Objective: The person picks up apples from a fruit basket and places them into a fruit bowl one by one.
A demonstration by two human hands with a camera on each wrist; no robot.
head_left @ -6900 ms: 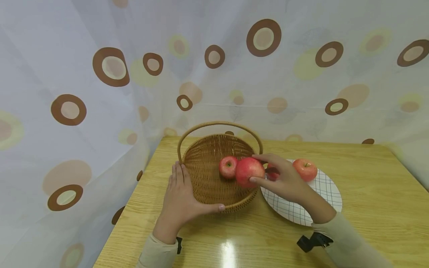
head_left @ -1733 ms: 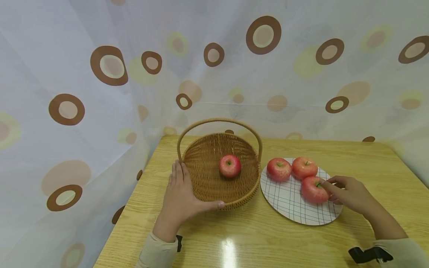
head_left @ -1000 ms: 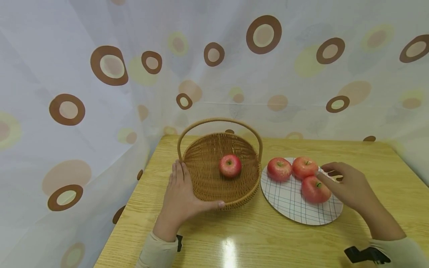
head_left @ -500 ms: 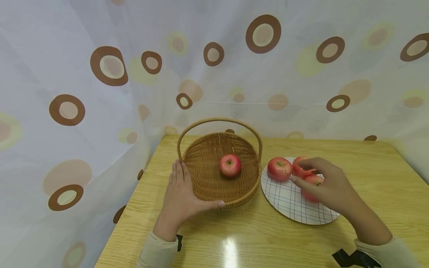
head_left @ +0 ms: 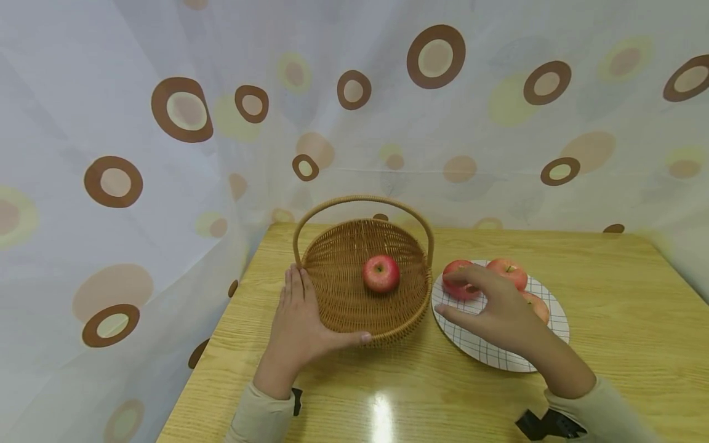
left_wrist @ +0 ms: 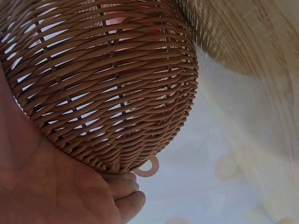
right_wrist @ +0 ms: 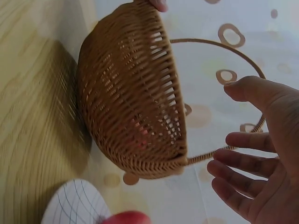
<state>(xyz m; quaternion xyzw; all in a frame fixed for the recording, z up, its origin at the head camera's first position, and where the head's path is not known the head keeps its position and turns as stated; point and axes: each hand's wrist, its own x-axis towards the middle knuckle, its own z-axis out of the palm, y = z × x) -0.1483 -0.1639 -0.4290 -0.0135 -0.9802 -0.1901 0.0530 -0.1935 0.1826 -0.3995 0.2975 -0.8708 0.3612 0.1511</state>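
My left hand (head_left: 301, 338) lies straight-fingered along the left side of a wicker basket (head_left: 338, 307), its thumb stretched along the front rim. In the left wrist view the palm (left_wrist: 56, 186) is against the woven wall. One red apple (head_left: 381, 274) sits inside the basket. My right hand (head_left: 501, 314) hovers above a checked plate (head_left: 556, 326), thumb and fingers spread apart with nothing gripped. It is nearest the plate's left apple (head_left: 460, 293), which its fingers partly cover. Behind lies another apple (head_left: 508, 271); the front right apple (head_left: 538, 306) is partly hidden by the hand.
The basket's arched handle (head_left: 362, 199) rises over its opening. Basket and plate stand side by side on a wooden table (head_left: 443, 406). A patterned curtain (head_left: 354, 141) closes off the back and left side.
An apple once held over the basket by my right hand now lies on the plate. That hand has since let go and moved left across the plate. My left hand stays put.
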